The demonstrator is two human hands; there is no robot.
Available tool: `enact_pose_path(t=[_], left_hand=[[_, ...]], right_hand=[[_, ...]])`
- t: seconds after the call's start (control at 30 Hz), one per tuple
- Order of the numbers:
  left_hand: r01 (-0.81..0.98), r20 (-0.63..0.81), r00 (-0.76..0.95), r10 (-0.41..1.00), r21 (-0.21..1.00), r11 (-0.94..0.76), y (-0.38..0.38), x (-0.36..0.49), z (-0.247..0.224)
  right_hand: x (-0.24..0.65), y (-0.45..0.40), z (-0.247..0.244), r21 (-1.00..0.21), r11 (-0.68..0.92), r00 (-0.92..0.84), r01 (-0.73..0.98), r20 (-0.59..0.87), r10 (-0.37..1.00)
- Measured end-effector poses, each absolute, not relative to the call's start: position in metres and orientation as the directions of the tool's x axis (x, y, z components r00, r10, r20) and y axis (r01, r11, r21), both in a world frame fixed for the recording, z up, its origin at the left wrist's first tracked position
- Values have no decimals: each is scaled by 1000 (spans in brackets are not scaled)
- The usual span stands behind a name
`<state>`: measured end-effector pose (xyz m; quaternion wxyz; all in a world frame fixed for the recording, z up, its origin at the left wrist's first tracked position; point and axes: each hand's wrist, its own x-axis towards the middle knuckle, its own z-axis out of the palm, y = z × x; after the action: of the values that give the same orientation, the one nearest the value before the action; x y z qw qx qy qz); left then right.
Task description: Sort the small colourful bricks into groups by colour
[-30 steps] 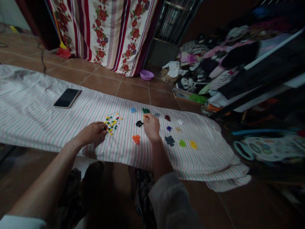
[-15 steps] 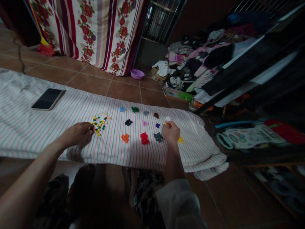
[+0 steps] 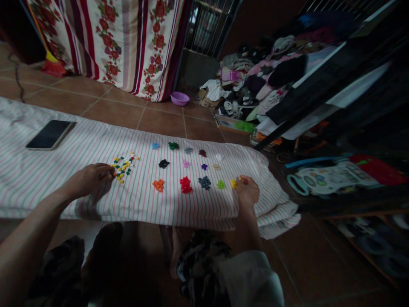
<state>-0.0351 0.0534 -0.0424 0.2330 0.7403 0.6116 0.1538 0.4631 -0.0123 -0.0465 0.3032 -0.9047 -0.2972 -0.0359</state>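
Note:
My right hand (image 3: pixel 248 189) pinches a small yellow piece (image 3: pixel 239 178) just above a little yellow pile (image 3: pixel 234 183) on the striped cloth (image 3: pixel 134 202). At the left edge of a mixed pile (image 3: pixel 124 167) of yellow, green, white and red pieces is my left hand (image 3: pixel 91 177), its fingers drawn together; what they hold is too small to make out. Between the hands lie small single-colour heaps, among them orange (image 3: pixel 158 185), red (image 3: pixel 185 184), dark grey (image 3: pixel 205 183), lime green (image 3: pixel 220 184), black (image 3: pixel 164 163) and dark green (image 3: pixel 173 146).
A phone (image 3: pixel 51 134) lies on the cloth at the left. Beyond, on the tiled floor, stand a purple basin (image 3: pixel 180 98) and a large heap of clothes (image 3: pixel 255 81). A dark slanting post (image 3: pixel 271 138) rises past the cloth's right end.
My right hand has moved right and nearer to me, from beside the white heap to the yellow pile, uncovering the lime and beige heaps. My left hand stays by the mixed pile. The view has shifted slightly.

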Motion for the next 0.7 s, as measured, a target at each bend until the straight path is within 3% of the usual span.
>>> enact_pose_path(t=[0.3, 0.53, 0.7], left_hand=[[701, -15, 71, 997, 712, -40, 54, -32, -42], [831, -26, 200, 979, 534, -156, 55, -37, -46], [854, -35, 259, 965, 475, -212, 55, -40, -47]], right_hand=[[475, -22, -54, -484, -705, 837, 518, 117, 535], [472, -19, -49, -518, -713, 854, 473, 69, 516], [464, -12, -46, -573, -619, 832, 537, 237, 502]])
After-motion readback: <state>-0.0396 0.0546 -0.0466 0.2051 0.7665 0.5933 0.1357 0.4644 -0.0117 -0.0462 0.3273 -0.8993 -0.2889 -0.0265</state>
